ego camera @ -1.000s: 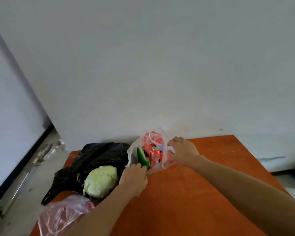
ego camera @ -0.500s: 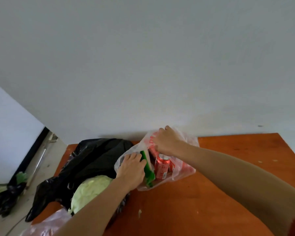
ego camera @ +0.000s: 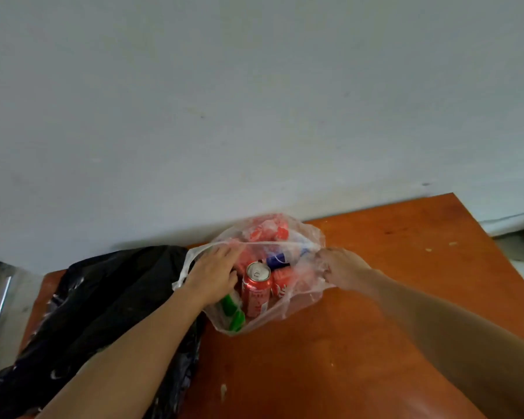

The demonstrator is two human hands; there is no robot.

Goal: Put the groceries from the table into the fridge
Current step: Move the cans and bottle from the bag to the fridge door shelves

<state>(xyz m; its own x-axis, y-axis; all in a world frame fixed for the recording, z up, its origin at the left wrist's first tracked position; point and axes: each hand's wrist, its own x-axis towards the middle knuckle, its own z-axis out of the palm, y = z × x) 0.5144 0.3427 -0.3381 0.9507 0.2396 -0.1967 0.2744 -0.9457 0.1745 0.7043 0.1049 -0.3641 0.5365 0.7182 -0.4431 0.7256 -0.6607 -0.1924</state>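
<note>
— One red can [ego camera: 256, 287] stands upright in the clear bag [ego camera: 303, 297] mid-table [ego camera: 375, 297], axis vertical
— Nearest hand?
— Left hand [ego camera: 214, 275], touching it from 9 o'clock, fingers loosely curled; right hand [ego camera: 342, 269] at 3 o'clock pinches the bag's rim

Upright red can [ego camera: 256, 290], clear bag [ego camera: 303, 300], table [ego camera: 390, 297]

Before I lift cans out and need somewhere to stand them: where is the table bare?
Bare table lies right of the clear bag to the far corner, and in front of it between both forearms. The left side is crowded: the black bag butts against the clear bag.
</note>
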